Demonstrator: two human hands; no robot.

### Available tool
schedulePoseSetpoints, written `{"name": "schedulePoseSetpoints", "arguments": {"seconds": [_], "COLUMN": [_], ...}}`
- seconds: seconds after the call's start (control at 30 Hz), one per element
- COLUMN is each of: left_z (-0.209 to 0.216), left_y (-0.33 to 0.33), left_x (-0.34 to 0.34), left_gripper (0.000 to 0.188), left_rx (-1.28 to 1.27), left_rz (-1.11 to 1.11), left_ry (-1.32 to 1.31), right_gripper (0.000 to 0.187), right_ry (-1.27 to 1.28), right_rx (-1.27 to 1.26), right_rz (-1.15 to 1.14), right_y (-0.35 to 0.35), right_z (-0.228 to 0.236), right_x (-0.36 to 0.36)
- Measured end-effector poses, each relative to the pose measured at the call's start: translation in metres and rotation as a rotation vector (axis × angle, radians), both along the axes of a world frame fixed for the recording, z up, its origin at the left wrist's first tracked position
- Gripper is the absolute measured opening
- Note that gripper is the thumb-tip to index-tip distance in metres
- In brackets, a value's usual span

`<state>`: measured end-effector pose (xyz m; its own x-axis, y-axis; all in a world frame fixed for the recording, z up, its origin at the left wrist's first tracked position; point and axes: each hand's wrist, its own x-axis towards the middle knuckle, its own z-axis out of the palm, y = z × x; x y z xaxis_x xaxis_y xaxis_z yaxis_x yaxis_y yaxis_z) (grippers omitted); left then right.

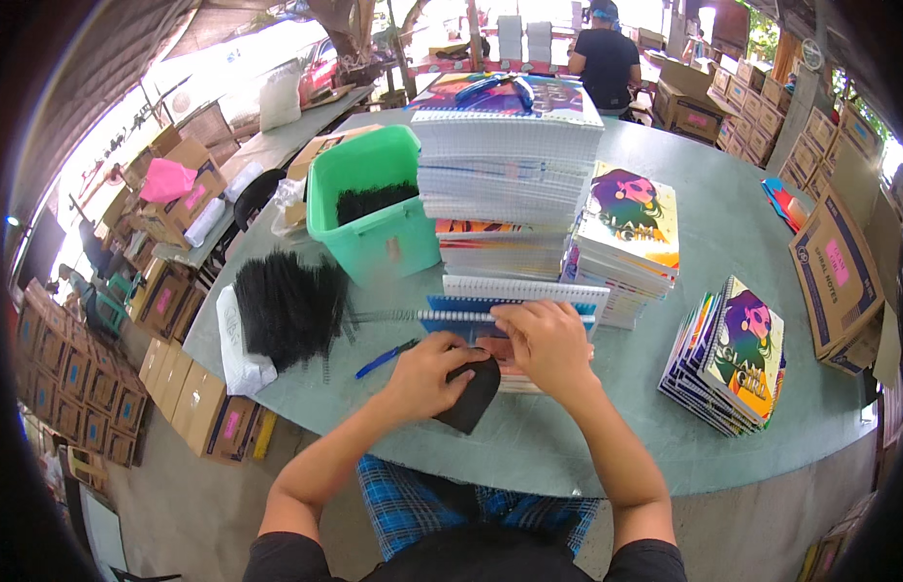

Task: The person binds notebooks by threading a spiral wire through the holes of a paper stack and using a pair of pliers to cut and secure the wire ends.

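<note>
The left hand (427, 376) covers part of the black piece (476, 398), and how the fingers grip it cannot be told. The right hand (547, 344) hides one end of the coil (403, 315) and part of the open notebook (451, 303); pinching or merely pressing is unclear. The green tub (398, 238) conceals the bottom of its black contents (374, 201), and a patch on its front is blurred. The tall stack (510, 155) partly blocks the neighbouring notebooks (631, 218). The lower edge cuts off the black sleeves (287, 560).
</note>
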<state>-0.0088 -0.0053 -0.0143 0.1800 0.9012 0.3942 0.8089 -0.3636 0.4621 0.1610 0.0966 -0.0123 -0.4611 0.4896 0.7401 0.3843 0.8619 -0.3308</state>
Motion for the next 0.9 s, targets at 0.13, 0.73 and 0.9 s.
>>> {"name": "schedulePoseSetpoints", "arguments": {"seconds": [0.13, 0.73, 0.9], "left_z": [0.042, 0.017, 0.05], "left_y": [0.005, 0.03, 0.029], "left_x": [0.006, 0.02, 0.019], "left_gripper": [0.026, 0.028, 0.026], "left_rx": [0.389, 0.212, 0.368], "left_rz": [0.348, 0.161, 0.268], "left_ry": [-0.292, -0.196, -0.247], "right_gripper": [0.015, 0.017, 0.016], "right_ry": [-0.156, 0.449, 0.438], "right_rx": [-0.185, -0.959, -0.84], "right_rz": [-0.132, 0.28, 0.278], "right_y": [0.003, 0.016, 0.029], "right_z": [0.021, -0.02, -0.025], "right_x": [0.042, 0.055, 0.053]}}
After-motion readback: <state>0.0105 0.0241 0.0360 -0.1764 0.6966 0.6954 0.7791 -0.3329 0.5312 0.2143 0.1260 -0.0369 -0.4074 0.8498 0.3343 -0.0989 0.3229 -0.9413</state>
